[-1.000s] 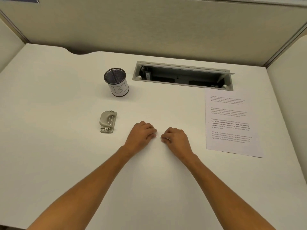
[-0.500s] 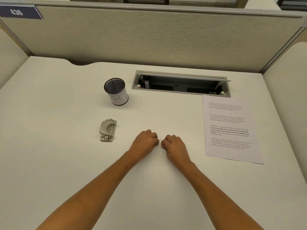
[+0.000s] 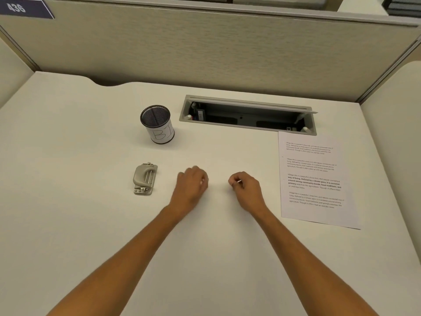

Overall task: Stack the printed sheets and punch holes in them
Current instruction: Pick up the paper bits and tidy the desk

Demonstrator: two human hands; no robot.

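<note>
Grey hole punch (image 3: 145, 179) left of left hand (image 3: 191, 187), printed sheet (image 3: 315, 179) right of right hand (image 3: 247, 190)

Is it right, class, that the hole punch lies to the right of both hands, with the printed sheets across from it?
No. The head view shows the hole punch to the left of both hands, beside the left hand; the printed sheets lie across from it, beyond the right hand.

Left hand (image 3: 191, 188): drawn leftward, nearer the punch (image 3: 145, 179), slightly blurred.
Right hand (image 3: 247, 190): shifted rightward, nearer the sheet (image 3: 315, 179).
Gap between hands: wider than before; knuckles earlier nearly touching, now apart.
</note>
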